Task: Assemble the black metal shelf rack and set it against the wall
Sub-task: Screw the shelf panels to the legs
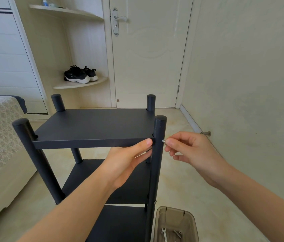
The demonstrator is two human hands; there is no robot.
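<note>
The right hand pinched a small silver bolt between thumb and forefinger, the bolt's tip at the outer side of the near right post of the black rack, which stood upright on the floor. Just across that post the left hand clasped the top shelf at its front edge, thumb on the edge and fingers underneath. Below the pinch sat a clear tray holding a wrench
</note>
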